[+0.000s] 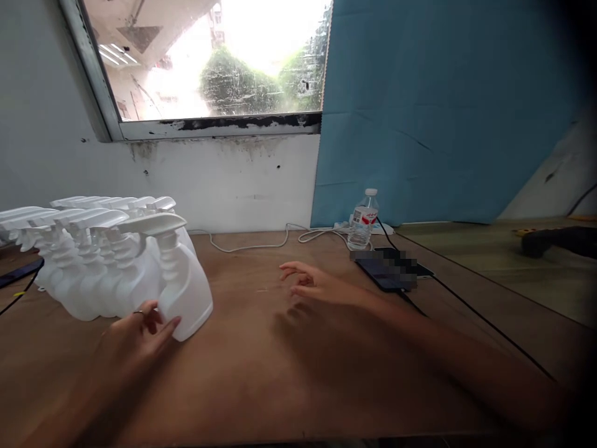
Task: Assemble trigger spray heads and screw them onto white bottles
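Note:
At the left of the table, my left hand point(140, 333) pinches the lower side of a white plastic spray bottle point(191, 292), its thumb on the near face. This bottle stands at the front right end of a cluster of similar white bottles point(88, 280), packed close in rows with their spray heads pointing left. Over the middle of the table hovers my right hand point(305, 280), fingers loosely curled and apart, with nothing in it. Its shadow falls on the wood below.
A clear water bottle point(364, 221) stands at the back right near a white cable point(247, 249). Dark phones point(382, 274) with black cords lie in front of it. Another dark phone point(21, 274) lies at the far left. A wall with a window point(219, 127) and blue sheet point(420, 124) rises behind.

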The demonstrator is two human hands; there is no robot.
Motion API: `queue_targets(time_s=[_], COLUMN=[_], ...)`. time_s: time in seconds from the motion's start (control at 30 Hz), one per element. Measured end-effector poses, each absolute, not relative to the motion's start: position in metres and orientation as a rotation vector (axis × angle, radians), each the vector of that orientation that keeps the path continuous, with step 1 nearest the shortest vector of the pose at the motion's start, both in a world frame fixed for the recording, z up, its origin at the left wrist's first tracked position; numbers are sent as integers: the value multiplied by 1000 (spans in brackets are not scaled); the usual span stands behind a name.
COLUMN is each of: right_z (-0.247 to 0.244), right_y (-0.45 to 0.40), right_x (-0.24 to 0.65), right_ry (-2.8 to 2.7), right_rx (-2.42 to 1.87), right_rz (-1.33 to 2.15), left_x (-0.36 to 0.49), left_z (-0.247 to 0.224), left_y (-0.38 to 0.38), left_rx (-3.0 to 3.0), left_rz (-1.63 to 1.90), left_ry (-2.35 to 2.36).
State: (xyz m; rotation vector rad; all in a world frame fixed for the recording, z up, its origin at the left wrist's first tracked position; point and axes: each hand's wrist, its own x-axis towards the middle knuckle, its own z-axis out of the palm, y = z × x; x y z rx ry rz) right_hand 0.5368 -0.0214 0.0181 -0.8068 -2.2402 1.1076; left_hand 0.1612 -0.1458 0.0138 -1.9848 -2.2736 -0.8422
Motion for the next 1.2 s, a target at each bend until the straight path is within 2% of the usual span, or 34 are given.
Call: queue_targets(time_s=[0.13,0.4,0.63,1.0,1.1,1.2], right_z=[-6,-27,-29,-35,-34,-35], right_y=[-16,-14,-16,-15,-15,-11], right_x=[537,530,529,531,530,531], right_ry=[-2249,-2277,-2279,-2242,-2205,-2068], right_rx=[-839,-851,-863,-862,-854,-810], right_rz=[1114,913,847,864,911,1105], left_x=[155,155,137,130,134,146], left_z=[22,25,9,7,16,24], left_y=[-156,-154,-141,-132,-139,-149], left_rx=[-1767,-1690,-1650,-1698,-1709,-1694], left_rz=[-596,-353,-362,-374,-339,-518], left_ry=[-2469,-2514,-2378,-2426,-2512,-2449])
